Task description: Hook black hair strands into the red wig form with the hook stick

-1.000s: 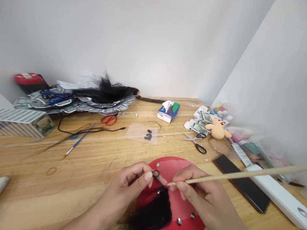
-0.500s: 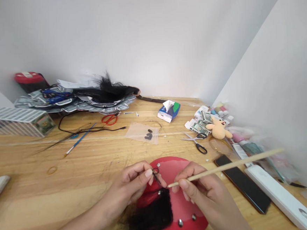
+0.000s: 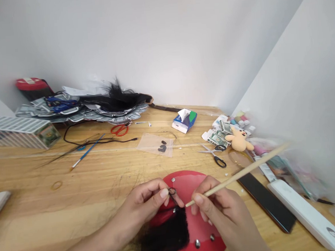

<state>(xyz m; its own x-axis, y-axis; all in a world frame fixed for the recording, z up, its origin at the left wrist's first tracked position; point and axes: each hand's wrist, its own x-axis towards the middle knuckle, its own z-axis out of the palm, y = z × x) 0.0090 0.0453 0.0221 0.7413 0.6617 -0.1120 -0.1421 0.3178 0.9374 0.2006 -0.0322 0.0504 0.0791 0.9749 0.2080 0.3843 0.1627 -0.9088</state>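
My left hand (image 3: 148, 201) pinches a small black loop of hair or cord (image 3: 172, 191) between thumb and fingertips. My right hand (image 3: 221, 209) grips a slim pale wooden-handled tool (image 3: 252, 166) like a pen, its tip pointing left; any needle or hook at that tip is too small to make out. Just left of the tip is the top corner of a black hair piece (image 3: 171, 234), spread over a round red board (image 3: 197, 182). Shiny metal pins (image 3: 197, 244) stand on the board. Its left part is hidden by hair and hand.
Black-handled scissors (image 3: 213, 153), a phone (image 3: 267, 199) and a white power strip (image 3: 307, 215) lie to the right. Ahead are a plastic bag with dark pieces (image 3: 154, 144), a tissue pack (image 3: 184, 121) and red-handled scissors (image 3: 120, 130). A paintbrush (image 3: 86, 153) rests left.
The tool's tip has drawn slightly right from the hair piece, and its far end has swung toward the left and up. My left hand stays nearly in place with the loop.
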